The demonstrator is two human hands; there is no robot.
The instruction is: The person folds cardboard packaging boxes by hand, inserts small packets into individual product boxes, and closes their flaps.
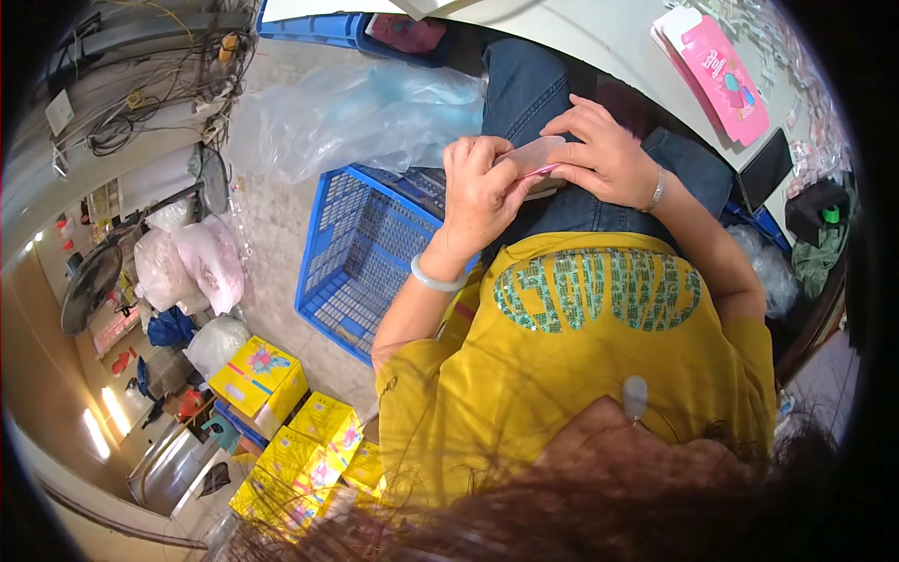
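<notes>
Above my lap, my left hand [482,183], with a pale bangle at its wrist, pinches a small, flat, whitish piece with a pink edge [532,159]. My right hand [604,155], wearing a wristwatch, has its thumb and fingertips closed on the other end of the same piece. The fingers partly cover it, so its exact kind is unclear. Under the hands are my jeans [526,89]. To the right, on the white table [599,33], lie pink printed card boxes [721,80], flat and stacked.
A blue plastic crate [323,253] stands on the floor at my left, beside a clear plastic bag [346,117]. Yellow boxes [257,375] are stacked further back. Many small pieces [782,47] cover the table's far side, near a dark flat panel [766,171].
</notes>
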